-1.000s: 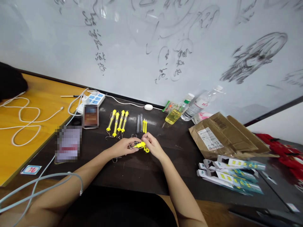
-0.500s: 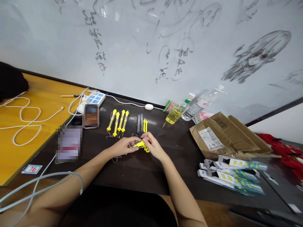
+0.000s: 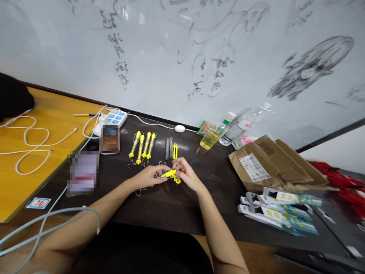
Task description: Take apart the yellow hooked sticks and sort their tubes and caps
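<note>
My left hand [image 3: 150, 176] and my right hand [image 3: 186, 176] meet over the dark table [image 3: 159, 205], both pinching a small yellow part with a metal wire hook [image 3: 169, 174]. A loose yellow ring piece [image 3: 178, 180] shows just under my right fingers. Behind them lies a row of several yellow spring scales [image 3: 142, 147]. Two grey tubes [image 3: 169, 147] and a short yellow piece [image 3: 175, 150] lie beside that row. A bare wire hook [image 3: 138, 191] rests near my left wrist.
Flattened cardboard [image 3: 270, 163] and a pile of opened retail boxes [image 3: 278, 211] lie at the right. Bottles [image 3: 225, 133] stand by the whiteboard wall. A power strip [image 3: 112, 118], a blurred card [image 3: 82, 171] and white cables [image 3: 27, 140] are at the left.
My right fingers have shifted slightly up and right around the yellow part. The left hand has held still.
</note>
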`<state>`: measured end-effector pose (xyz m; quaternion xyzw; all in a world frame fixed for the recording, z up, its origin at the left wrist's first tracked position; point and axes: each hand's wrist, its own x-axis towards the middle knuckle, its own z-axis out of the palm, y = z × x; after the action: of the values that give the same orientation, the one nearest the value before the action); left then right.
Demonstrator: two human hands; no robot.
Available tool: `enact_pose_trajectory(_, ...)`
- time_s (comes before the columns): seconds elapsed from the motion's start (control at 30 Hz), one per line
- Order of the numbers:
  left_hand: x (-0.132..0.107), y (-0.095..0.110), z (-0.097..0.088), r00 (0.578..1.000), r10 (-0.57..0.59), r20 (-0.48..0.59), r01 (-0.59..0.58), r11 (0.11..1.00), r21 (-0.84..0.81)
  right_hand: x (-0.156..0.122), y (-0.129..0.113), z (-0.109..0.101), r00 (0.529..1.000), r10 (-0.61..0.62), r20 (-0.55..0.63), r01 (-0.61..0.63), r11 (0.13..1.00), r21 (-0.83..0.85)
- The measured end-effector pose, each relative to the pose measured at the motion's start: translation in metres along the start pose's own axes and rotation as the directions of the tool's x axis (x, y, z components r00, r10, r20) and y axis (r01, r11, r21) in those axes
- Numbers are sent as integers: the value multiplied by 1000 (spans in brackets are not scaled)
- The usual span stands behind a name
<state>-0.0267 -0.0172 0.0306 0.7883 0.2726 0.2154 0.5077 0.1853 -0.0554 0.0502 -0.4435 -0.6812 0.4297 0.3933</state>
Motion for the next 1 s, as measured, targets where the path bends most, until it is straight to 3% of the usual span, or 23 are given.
enact_pose_trajectory(0.13,1,-2,0,1000,-18,14,18,1000,4,0,0,3,997,77,-18,-78,995,-66)
enact_pose_trajectory(0.3,0,-2,0,1000,-27,9,27,999,-19,-1,0,3,999,16,32,-16,1000,-7)
enact_pose_trajectory(0.47,0,-3,0,1000,-27,11,27,999,-22,-1,-1,4,998,55,-11,-56,996,-67)
enact_pose_trajectory(0.63,1,-3,0,1000,-30,-5,30,999,-32,1,-1,6,1000,-3,-18,3,999,-48)
enact_pose_trajectory(0.73,0,-3,-1,1000,-24,-7,23,999,-24,1,-2,-1,997,-16,-71,13,999,-33)
enact_pose_trajectory(0.83,0,-2,-1,1000,-26,-9,26,1000,-5,-1,0,-18,978,-12,-209,-23,986,-164)
enact_pose_trajectory(0.9,0,-1,-2,999,-37,-19,37,999,8,-3,4,-33,955,36,-293,-142,927,-348)
enact_pose_trajectory(1.0,-1,0,-3,999,-50,-18,51,998,29,-7,13,-50,923,213,-321,-371,711,-597)
